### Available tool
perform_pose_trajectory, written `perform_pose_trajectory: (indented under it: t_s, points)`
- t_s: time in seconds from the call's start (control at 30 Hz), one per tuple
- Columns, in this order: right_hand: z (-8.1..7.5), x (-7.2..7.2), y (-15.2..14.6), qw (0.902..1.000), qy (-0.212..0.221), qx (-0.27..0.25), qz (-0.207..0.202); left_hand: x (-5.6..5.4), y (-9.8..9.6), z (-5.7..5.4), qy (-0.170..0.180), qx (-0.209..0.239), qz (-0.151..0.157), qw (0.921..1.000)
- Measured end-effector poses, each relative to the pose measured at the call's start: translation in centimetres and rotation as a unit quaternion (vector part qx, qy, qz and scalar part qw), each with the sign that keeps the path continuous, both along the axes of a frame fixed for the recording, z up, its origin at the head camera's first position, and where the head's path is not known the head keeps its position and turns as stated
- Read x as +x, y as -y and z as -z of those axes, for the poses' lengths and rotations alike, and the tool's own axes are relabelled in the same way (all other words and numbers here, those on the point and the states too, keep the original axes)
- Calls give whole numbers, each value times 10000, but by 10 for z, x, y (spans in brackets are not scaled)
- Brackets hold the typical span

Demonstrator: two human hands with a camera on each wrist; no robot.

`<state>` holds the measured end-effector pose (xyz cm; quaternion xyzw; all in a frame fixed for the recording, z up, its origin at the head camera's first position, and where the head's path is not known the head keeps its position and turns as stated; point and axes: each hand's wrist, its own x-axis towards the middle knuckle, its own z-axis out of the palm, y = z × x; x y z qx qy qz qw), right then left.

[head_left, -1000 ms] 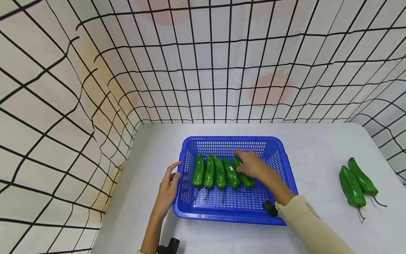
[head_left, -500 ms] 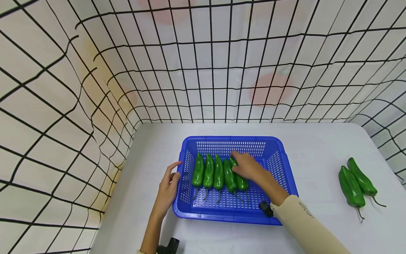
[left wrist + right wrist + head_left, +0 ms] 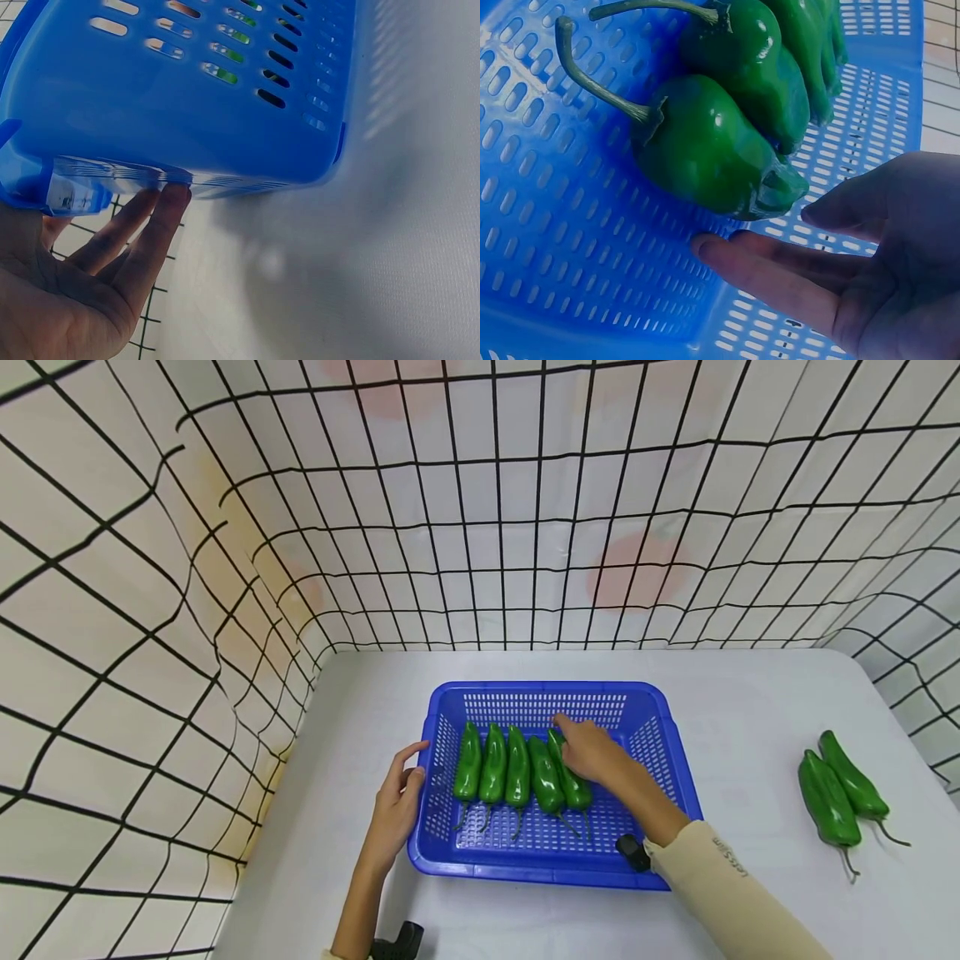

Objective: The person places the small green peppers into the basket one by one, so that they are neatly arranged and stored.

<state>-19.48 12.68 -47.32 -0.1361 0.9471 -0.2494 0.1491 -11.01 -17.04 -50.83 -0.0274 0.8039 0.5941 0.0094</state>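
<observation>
Several green peppers lie side by side in a blue plastic basket (image 3: 540, 877), stems toward the near side. My right hand (image 3: 596, 753) reaches inside, just right of the end pepper (image 3: 576, 787). In the right wrist view, that end pepper (image 3: 705, 150) lies apart from my extended fingers (image 3: 772, 281), with the thumb close to its tip. At the basket's left side, my left hand (image 3: 397, 797) has its fingers against the outside. The left wrist view shows those fingers (image 3: 154, 247) fairly straight, touching the basket wall (image 3: 135, 112).
Two more green peppers, one in front (image 3: 828, 802) and one behind it (image 3: 855, 777), lie on the white table (image 3: 750, 718) at the right. Black-grid curtains (image 3: 480, 527) surround the table's back and sides. A black wrist camera (image 3: 633, 852) hangs over the basket's near right corner.
The rightmost peppers in the row have shifted left, and the third now lies straighter. My right hand has released the end pepper and moved slightly right. The left hand stays put.
</observation>
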Motion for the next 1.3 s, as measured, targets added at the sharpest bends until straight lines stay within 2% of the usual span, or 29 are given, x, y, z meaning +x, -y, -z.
perform_pose_trajectory:
  t_s: [0.1,0.23,0.4,0.5,0.57,0.77,0.87,1.07,1.3]
  points:
    - [-2,0,0,10000,-24,15,6,0,0,0,-7,-8,-37,10000]
    - [-6,-1,-2,9996,-262,-54,-46,0,0,0,-16,-30,-35,10000]
    - [-18,-2,-9,9959,-863,-197,-159,0,1,0,84,-46,-49,9999]
    - [-29,-3,-17,9931,-1151,-218,-66,1,0,-2,175,-39,-71,9998]
    - [-36,-2,-25,9921,-1221,-278,68,2,-2,-8,210,-25,-63,9998]
    - [-53,0,-56,9859,-1560,-263,542,9,-8,-36,216,-33,-38,9998]
    - [-58,3,-74,9816,-1726,-246,776,11,-9,-41,203,-56,-38,9998]
    - [-56,10,-120,9776,-1716,-49,1213,10,-9,-40,204,5,-19,9998]
    - [-45,19,-185,9791,-1285,398,1523,10,-9,-38,237,31,-28,9997]
